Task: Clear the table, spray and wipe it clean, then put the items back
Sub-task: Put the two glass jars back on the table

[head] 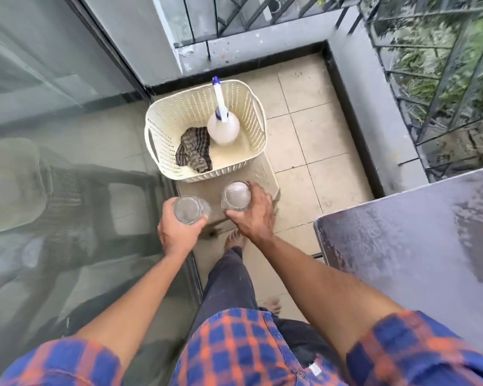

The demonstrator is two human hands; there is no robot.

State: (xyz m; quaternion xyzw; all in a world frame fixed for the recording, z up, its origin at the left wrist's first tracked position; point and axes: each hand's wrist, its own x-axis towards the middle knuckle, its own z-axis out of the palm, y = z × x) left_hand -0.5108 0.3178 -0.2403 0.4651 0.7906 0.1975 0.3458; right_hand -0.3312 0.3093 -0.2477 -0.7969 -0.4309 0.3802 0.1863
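While gripping glasses [236, 195], hands [179, 232] lowered

Soft, even daylight, no hard shadows. The dark wet-looking desk [418, 246] gleams with pale glare; the large glass door pane [53, 162] left of it shows hazy reflections. Edges bend and blur.

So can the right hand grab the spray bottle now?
Probably not yet: the right hand is already gripping a glass. The spray bottle stands uncovered in the basket, so nothing else blocks it.

table [418, 246]: cut off right | glasses' bases: hidden by hands | glass door: blurred
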